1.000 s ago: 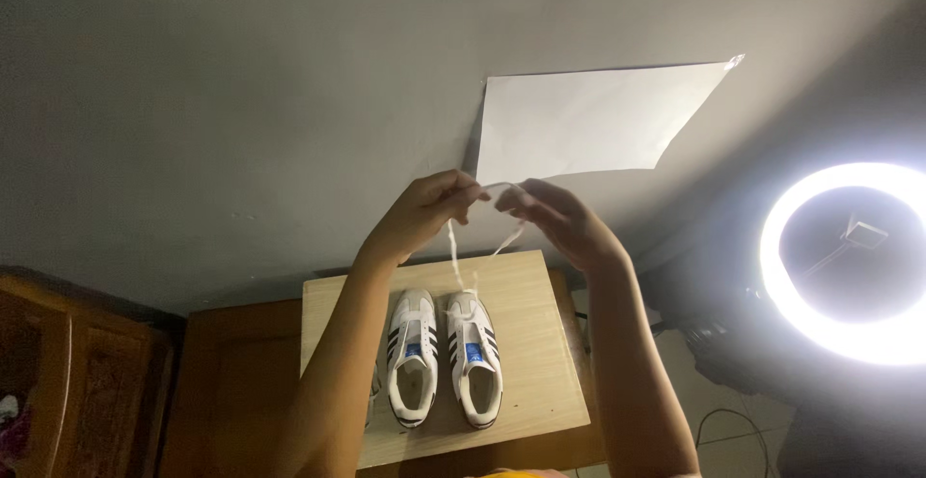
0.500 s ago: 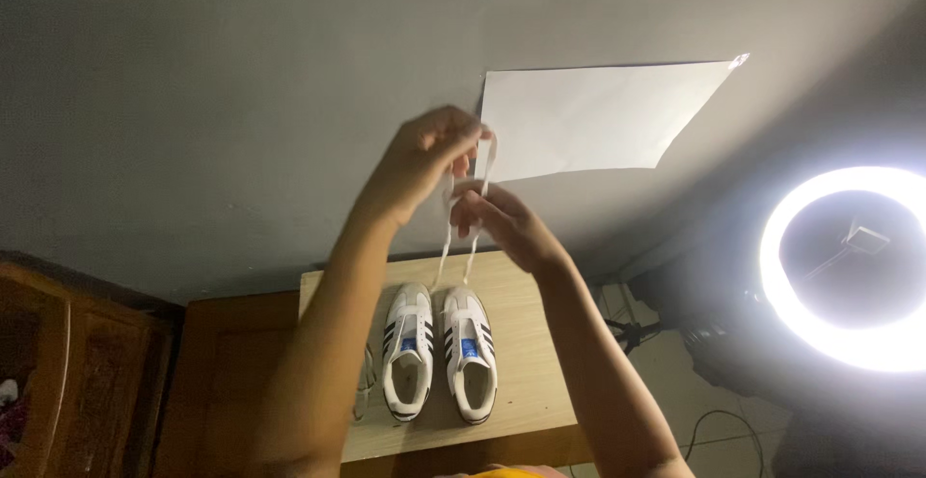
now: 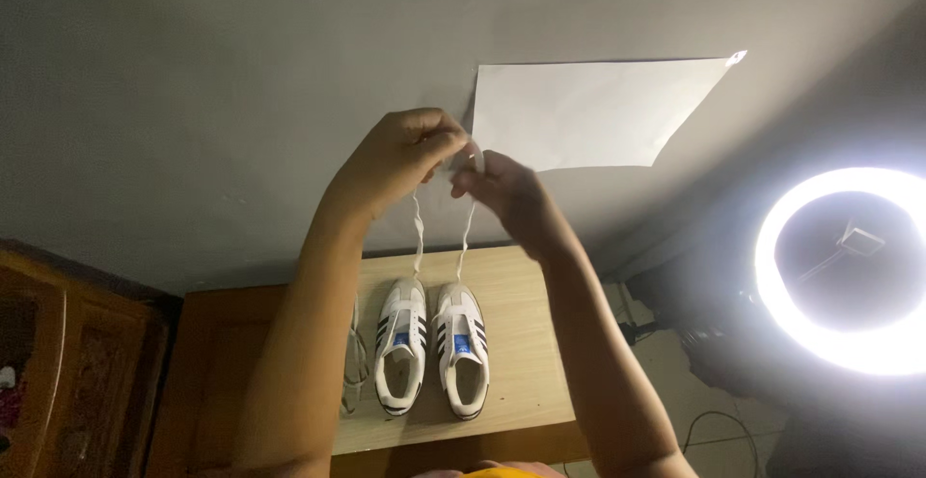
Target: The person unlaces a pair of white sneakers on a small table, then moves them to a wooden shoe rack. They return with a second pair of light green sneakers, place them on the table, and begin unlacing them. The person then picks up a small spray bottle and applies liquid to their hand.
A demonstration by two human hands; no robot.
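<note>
Raised since the last frame: left hand and right hand, both pinched shut on white shoelace ends, pulled taut above white sneakers.

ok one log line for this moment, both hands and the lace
left hand: pinching white lace | right hand: pinching other end | lace: pulled up taut | pair of shoes: side by side on small wooden table
</note>
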